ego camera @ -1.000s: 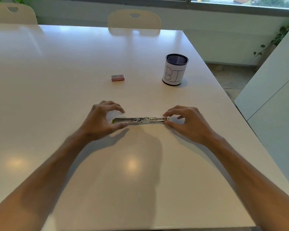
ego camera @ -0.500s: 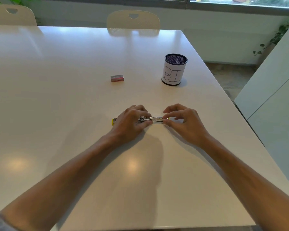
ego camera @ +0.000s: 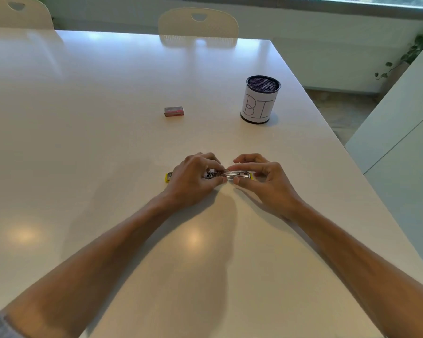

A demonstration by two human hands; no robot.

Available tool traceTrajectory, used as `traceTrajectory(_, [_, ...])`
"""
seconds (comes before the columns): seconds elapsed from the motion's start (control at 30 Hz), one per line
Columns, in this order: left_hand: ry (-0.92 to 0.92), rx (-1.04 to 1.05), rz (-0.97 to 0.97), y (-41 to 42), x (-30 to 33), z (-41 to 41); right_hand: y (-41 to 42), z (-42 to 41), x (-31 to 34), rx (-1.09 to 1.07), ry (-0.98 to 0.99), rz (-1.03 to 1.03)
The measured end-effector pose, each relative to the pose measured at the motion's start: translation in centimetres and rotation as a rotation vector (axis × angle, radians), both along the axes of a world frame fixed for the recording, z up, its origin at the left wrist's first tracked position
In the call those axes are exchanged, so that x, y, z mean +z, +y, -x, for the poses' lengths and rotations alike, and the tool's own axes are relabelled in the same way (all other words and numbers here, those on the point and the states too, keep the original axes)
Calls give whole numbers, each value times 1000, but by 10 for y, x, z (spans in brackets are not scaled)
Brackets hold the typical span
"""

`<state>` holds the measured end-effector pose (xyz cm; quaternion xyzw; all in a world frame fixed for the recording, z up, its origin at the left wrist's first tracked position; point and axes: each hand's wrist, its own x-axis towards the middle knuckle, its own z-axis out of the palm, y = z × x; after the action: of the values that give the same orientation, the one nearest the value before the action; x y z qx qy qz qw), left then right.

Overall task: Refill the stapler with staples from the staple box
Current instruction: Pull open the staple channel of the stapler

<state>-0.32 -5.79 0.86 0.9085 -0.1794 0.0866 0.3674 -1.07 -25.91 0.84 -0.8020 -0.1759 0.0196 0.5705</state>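
A small yellow stapler [ego camera: 239, 175] lies folded open flat on the white table [ego camera: 108, 118], its metal staple channel facing up. My left hand [ego camera: 193, 178] covers the stapler's left half, with thumb and fingers pinching the metal at its hinge; only the yellow left tip shows past the hand. My right hand [ego camera: 264, 175] pinches the right half of the channel between thumb and forefinger. The small red staple box [ego camera: 174, 111] sits closed on the table well beyond the hands, touched by neither.
A black mesh pen cup [ego camera: 260, 100] with a white paper label stands at the right, beyond my right hand. Two pale chairs [ego camera: 198, 24] are tucked at the table's far edge. The table's right edge runs close to a white cabinet [ego camera: 401, 142].
My left hand slid right from the stapler's left end to its middle, and both hands now pinch the metal channel close together. The stapler stayed in place.
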Motion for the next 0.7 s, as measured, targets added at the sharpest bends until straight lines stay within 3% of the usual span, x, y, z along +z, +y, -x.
traceTrajectory(0.17, [50,-9,15,-1,3,-2,2,3,5,69,25,-28])
traceTrajectory(0.5, [132,-46,75,-1,10,-2,11,7,4,181,-8,244])
traceTrajectory(0.7, [136,-26,86,0,8,0,9,7,1,125,-34,125])
